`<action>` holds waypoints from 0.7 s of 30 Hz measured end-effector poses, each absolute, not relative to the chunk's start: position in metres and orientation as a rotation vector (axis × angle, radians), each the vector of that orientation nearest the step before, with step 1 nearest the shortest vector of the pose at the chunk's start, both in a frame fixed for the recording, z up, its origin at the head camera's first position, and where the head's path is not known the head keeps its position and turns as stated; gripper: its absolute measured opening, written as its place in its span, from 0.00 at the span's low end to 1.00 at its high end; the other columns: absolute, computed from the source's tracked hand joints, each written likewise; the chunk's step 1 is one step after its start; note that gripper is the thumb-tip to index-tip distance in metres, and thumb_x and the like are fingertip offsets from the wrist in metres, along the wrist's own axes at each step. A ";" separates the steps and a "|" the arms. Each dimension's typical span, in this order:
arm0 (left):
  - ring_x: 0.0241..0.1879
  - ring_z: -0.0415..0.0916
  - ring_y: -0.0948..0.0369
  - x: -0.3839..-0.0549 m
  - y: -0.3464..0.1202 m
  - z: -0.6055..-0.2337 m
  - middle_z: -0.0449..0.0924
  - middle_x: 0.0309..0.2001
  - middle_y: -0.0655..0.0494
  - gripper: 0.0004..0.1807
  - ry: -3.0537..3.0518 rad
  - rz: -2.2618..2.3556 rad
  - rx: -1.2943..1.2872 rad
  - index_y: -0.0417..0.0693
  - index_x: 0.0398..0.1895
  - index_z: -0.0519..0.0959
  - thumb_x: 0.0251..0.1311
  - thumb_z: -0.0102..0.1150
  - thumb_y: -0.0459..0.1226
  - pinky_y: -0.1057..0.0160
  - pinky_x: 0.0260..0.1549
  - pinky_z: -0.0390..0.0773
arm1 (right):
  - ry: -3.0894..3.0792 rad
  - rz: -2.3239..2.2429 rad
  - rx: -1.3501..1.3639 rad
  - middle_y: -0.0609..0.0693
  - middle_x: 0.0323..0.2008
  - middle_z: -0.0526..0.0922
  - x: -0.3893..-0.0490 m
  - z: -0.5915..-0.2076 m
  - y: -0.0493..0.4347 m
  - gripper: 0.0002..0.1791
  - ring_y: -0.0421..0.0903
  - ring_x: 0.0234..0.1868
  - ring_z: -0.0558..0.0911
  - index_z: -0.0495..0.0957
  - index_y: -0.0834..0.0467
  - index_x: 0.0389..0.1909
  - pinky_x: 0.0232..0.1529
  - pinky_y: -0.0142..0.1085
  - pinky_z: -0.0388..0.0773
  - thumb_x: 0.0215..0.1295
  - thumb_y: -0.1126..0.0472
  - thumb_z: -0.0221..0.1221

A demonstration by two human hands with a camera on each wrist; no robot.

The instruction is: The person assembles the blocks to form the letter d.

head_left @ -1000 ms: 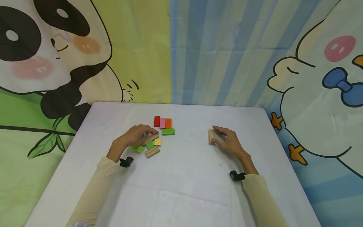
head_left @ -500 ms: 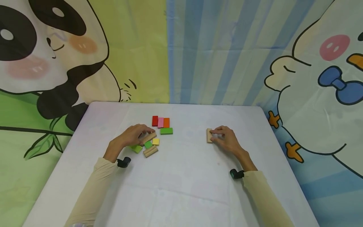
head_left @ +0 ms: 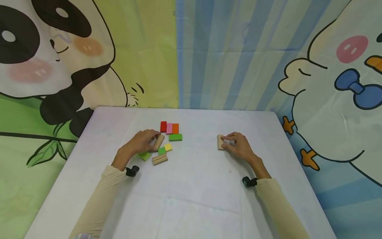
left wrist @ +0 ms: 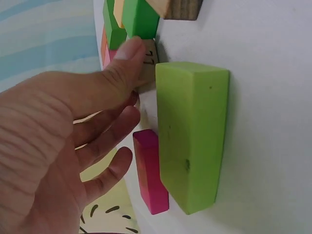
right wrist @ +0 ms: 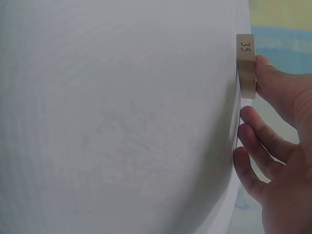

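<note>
My left hand (head_left: 141, 142) pinches a plain wooden block (head_left: 159, 141) between thumb and fingers, at the left cluster. In the left wrist view the thumb lies over this block (left wrist: 147, 63), hiding much of it; dark marks show on its end. Just below sit a small green block (head_left: 161, 151) and a yellow block (head_left: 168, 147). A light green block (head_left: 145, 156) lies partly under the hand. Over on the right, my right hand (head_left: 239, 146) holds another plain wooden block (head_left: 220, 142) by thumb and fingertip. Its end reads "35" in the right wrist view.
Behind the left hand a red block (head_left: 163, 126), a pink block (head_left: 169, 128) and an orange block (head_left: 175, 128) stand side by side, with a green block (head_left: 175, 137) in front. Wooden pieces (head_left: 159, 159) lie nearer me. The white table (head_left: 191, 205) meets a printed curtain behind.
The wooden block in my left hand has turned to a steeper slant. The small green and yellow blocks have shifted right. My right hand's fingers have drawn in on its block.
</note>
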State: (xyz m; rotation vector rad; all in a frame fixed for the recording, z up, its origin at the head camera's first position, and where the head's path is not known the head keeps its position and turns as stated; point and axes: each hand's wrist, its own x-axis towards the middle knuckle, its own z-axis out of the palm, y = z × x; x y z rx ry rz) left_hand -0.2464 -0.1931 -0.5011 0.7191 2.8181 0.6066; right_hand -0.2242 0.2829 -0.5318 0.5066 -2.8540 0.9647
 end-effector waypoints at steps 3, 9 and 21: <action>0.54 0.81 0.49 -0.247 -0.194 -0.503 0.87 0.58 0.44 0.40 2.861 0.592 0.685 0.36 0.69 0.79 0.57 0.84 0.45 0.43 0.61 0.79 | -2.856 0.974 0.500 0.63 0.55 0.88 -0.224 -0.532 0.283 0.21 0.61 0.53 0.84 0.89 0.58 0.60 0.50 0.51 0.77 0.66 0.61 0.77; 0.45 0.79 0.52 -0.247 -0.197 -0.507 0.89 0.49 0.48 0.38 2.980 0.500 0.625 0.40 0.60 0.86 0.54 0.80 0.57 0.49 0.53 0.77 | -2.858 0.982 0.486 0.63 0.55 0.89 -0.223 -0.532 0.284 0.21 0.61 0.54 0.83 0.89 0.58 0.60 0.50 0.51 0.78 0.66 0.61 0.77; 0.43 0.76 0.52 -0.244 -0.200 -0.510 0.87 0.44 0.49 0.38 3.067 0.545 0.619 0.42 0.56 0.86 0.55 0.75 0.63 0.50 0.52 0.70 | -2.859 1.030 0.487 0.63 0.55 0.88 -0.224 -0.531 0.284 0.21 0.61 0.55 0.84 0.89 0.58 0.60 0.51 0.52 0.79 0.66 0.61 0.77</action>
